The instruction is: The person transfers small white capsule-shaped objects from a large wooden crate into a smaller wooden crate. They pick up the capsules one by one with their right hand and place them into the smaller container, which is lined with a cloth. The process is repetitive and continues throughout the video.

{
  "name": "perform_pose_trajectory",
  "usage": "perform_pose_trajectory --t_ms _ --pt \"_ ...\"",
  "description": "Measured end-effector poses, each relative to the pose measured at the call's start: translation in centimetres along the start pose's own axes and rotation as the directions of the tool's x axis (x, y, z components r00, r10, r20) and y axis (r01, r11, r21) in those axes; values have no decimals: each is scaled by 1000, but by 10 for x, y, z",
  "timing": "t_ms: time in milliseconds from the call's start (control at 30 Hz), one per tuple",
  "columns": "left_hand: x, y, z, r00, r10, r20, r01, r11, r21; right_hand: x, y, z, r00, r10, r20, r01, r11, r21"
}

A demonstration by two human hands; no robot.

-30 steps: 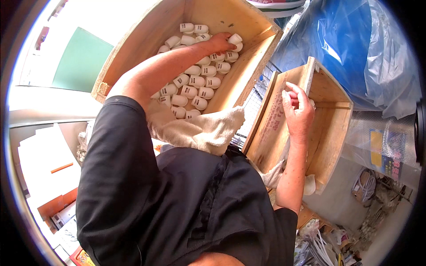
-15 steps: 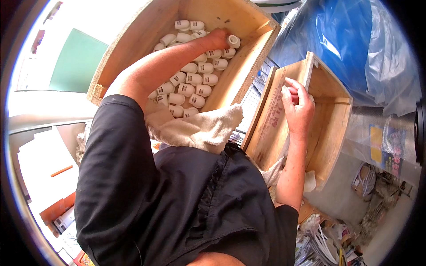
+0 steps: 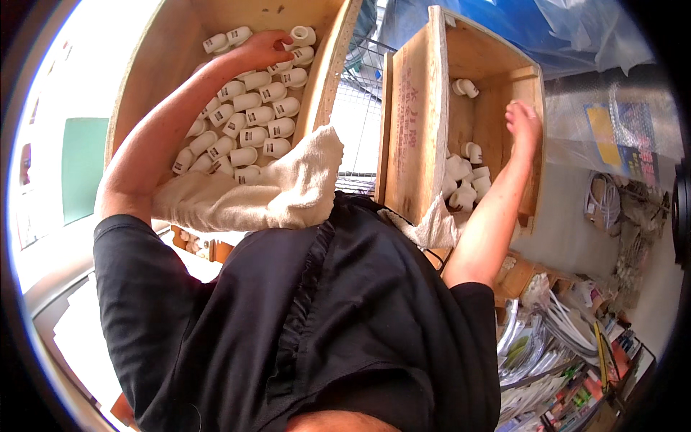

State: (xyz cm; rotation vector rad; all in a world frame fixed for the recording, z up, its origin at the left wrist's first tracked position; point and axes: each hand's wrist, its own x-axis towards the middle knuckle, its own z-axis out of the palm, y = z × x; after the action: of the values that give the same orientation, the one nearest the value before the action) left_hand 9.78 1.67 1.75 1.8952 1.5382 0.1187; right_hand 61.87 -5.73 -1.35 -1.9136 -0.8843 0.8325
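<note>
In the left wooden box (image 3: 332, 93), my left hand (image 3: 260, 52) reaches over many white elbow pipe fittings (image 3: 253, 137). Its bent fingers are apart, with the tips beside an upturned elbow fitting (image 3: 302, 35); whether they touch it I cannot tell. My right hand (image 3: 524, 124) is over the far right part of a smaller wooden box (image 3: 410, 129), fingers loosely bent and apart, with nothing visible in them. One white elbow fitting (image 3: 466, 88) shows to the left of this hand. Several more fittings (image 3: 464, 183) lie heaped at that box's near end, partly behind my forearm.
A beige cloth (image 3: 266, 191) drapes over the left box's near edge, and another cloth (image 3: 435, 225) over the right box's. Wire mesh (image 3: 363, 79) shows between the boxes. Blue plastic sheeting (image 3: 497, 32) lies beyond. Bagged goods and tubing (image 3: 536, 331) stand at the lower right.
The view has shifted, exposing more of the right box's inside. My right hand has moved from beside its left wall to its far right side. My left hand stays near the same upturned fitting.
</note>
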Motion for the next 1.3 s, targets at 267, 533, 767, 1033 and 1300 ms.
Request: perform_pose_trajectory --t_ms 267,533,767,1033,1300 --pt "-5 20 -1 998 3 59 4 994 -106 9 115 33 987 125 98 14 544 -839" --pt "5 19 -14 988 135 -73 -140 988 -67 -18 120 46 981 88 173 137 322 -937" --pt "-10 54 -33 980 129 -148 -143 986 -83 -14 113 49 977 108 182 143 298 -944" --pt "-16 92 -38 923 323 -207 -340 939 -49 -12 38 49 995 97 32 -8 392 -920" --pt "-47 150 -28 799 550 -244 -566 824 8 -34 -76 25 804 -589 84 555 691 -464"
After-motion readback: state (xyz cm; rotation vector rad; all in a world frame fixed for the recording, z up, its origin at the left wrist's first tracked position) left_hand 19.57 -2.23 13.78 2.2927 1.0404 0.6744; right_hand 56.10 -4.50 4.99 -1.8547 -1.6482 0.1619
